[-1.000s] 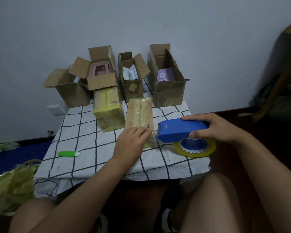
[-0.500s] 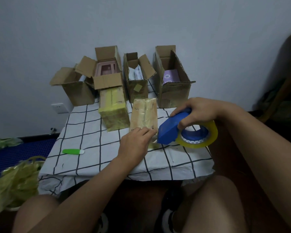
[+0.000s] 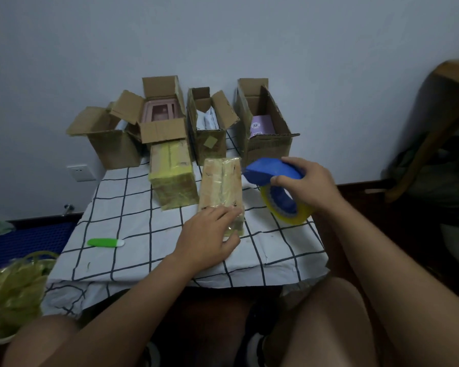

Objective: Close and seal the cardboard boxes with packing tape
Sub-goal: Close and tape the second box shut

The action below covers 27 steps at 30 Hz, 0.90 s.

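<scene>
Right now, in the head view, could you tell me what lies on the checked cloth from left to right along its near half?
Green utility knife → left hand resting on the taped box → right hand holding the blue tape dispenser.

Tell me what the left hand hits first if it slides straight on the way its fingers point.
The left hand already rests on the taped box; beyond it, probably the tape dispenser, though depth is unclear.

Glossy clear tape wraps the cardboard box (image 3: pixel 221 186), beside it a matt blue plastic tape dispenser (image 3: pixel 272 170), beneath it checked cloth (image 3: pixel 133 207).
</scene>
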### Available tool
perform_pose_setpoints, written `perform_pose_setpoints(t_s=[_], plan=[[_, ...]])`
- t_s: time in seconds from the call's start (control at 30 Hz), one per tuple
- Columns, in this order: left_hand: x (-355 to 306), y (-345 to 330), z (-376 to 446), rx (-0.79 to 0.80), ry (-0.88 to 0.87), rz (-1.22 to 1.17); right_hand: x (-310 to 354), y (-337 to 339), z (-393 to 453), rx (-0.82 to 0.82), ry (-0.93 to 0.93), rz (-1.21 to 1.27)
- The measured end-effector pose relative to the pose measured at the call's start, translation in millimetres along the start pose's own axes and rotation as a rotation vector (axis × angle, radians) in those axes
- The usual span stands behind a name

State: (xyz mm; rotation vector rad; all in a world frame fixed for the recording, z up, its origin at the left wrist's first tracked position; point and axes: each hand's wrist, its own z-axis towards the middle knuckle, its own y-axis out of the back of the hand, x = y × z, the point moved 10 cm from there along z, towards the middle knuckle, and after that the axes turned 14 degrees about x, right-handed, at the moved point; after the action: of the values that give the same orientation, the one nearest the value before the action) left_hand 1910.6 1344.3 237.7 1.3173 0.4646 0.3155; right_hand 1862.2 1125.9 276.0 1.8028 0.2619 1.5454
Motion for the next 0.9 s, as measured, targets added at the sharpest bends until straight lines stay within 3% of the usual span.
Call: perform_pose_setpoints(t_s=[0.13,0.5,0.9], plan=[[8,-2,1,0.016,0.067,-0.155,-14,-31,-6,-0.163,-0.006,0.205],[28,-7,27,0.136,0.133,-0.252,-33,-56,-26,-0.347,-0.039,0.207],[19,2,19,-0.113,-0.028,-0.112,-41,-55,-37,-0.441,-0.016,0.265]])
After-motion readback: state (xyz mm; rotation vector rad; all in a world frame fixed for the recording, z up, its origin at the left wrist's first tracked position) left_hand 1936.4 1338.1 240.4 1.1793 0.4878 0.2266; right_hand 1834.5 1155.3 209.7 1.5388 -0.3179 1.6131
